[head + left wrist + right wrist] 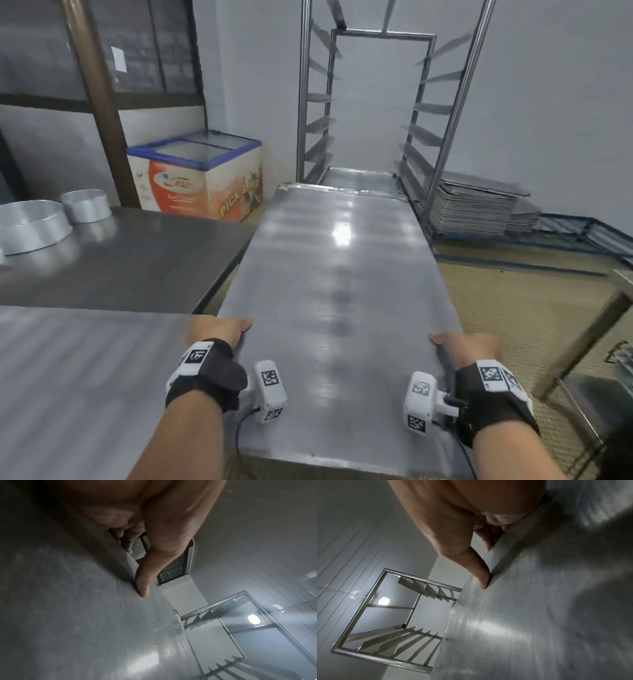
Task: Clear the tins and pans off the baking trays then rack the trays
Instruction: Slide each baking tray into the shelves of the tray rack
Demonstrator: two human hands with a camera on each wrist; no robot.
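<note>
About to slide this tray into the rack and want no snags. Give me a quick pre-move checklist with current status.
1. Baking tray clear of tins and pans: ok.
2. Left hand grips the tray's left edge, thumb on top: ok.
3. Right hand grips the right edge, thumb on top: ok.
4. Tray's far end points at the rack: ok.
5. Another tray already lies in the rack ahead; slot above free: cannot tell.
6. Tray level with a pair of runners: cannot tell.

Commercial bakery kitchen, tall steel tray rack (383,102) ahead of the hands, stacked baking trays (476,209) right, chest freezer (198,178) left, steel worktable (120,260) with round tins (32,226)
</note>
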